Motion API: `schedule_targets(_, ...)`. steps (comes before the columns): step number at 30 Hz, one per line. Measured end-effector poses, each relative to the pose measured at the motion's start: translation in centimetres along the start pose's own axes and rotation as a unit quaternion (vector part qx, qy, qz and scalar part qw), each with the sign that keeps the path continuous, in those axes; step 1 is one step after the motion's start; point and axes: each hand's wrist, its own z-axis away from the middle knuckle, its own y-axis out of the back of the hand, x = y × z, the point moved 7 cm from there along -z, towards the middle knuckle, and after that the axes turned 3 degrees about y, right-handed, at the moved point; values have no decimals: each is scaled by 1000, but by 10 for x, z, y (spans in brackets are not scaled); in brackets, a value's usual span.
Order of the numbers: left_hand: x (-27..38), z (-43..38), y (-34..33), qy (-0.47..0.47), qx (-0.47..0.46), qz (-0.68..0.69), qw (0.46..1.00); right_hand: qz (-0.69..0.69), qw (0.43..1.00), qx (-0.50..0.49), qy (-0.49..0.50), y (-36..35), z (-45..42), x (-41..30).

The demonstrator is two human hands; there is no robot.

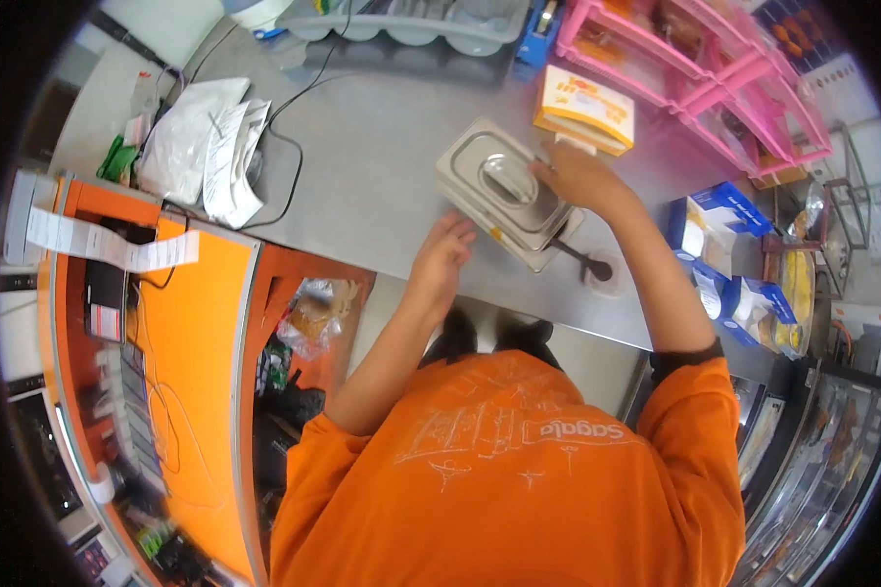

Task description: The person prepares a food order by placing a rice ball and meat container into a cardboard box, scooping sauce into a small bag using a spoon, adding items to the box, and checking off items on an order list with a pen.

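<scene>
A rectangular stainless steel food pan (484, 231) sits at a slant on the metal counter, its lid (470, 158) on top with a recessed oval handle (510, 180). My left hand (444, 253) is beside the pan's near-left side, fingers loosely curled and apart, with nothing seen in it. At the far-right side of the lid is my right hand (580, 176), thumb towards the lid; its grip is partly hidden. A dark utensil handle (584, 258) sticks out from the pan's near-right end, over a pale round object (611, 282).
A yellow-and-white carton (584, 106) stands beyond my right hand, before pink plastic racks (675, 106). Opened blue-and-white boxes (712, 220) are at right. Papers (231, 169) and a black cable (299, 158) lie at left. A grey divided tray (411, 29) stands at the back.
</scene>
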Motion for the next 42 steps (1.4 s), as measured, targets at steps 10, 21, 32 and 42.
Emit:
schedule_targets(10, 63, 1, -101, -43, -197, -81, 976, -134, 981, 38, 132, 62, 50, 46)
schedule_targets(21, 1, -9, -590, -26, -475, 8, 879, -69, 958, 276, -49, 363, 319, 343)
schedule_targets(32, -145, -145, -1012, -68, -473, 38, 878, 38, 841, 495, -216, 558, 446, 688)
schedule_targets(42, -245, -228, -1041, -98, -333, -180, 920, -222, 843, 459, -174, 481, 391, 859)
